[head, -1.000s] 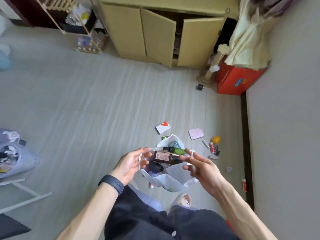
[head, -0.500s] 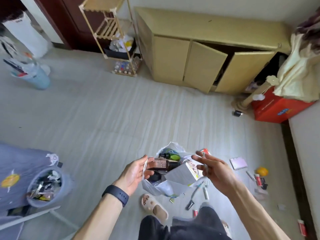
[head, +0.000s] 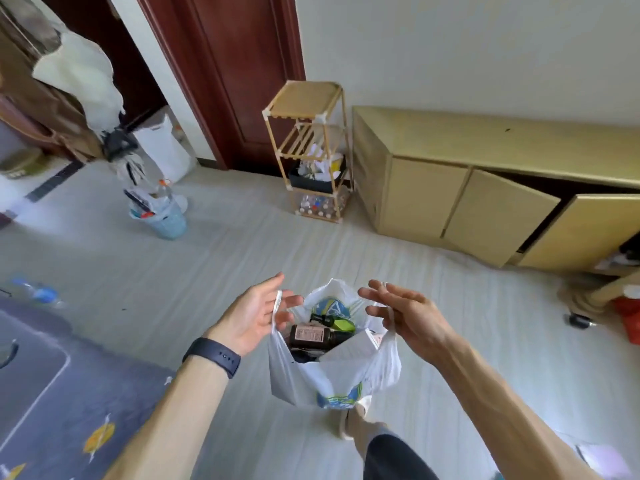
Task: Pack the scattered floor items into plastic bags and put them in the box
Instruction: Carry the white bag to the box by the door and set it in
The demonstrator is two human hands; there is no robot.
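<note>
As left hand [head: 252,317], right hand [head: 410,318] carry crinkly bag [head: 311,381], bottle [head: 310,336] inside, maybe glass.

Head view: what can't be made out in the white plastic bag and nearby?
- Lower contents of the white plastic bag: hidden by its wall and the white paper carton.
- Brown glass bottle label: too small to read.
- Red object, right edge: cut off.
- Pink item, bottom right: blurred.

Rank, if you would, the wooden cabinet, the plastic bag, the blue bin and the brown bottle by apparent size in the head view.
1. wooden cabinet
2. plastic bag, enlarged by nearness to the camera
3. blue bin, only narrowly ahead
4. brown bottle, partly hidden
</note>
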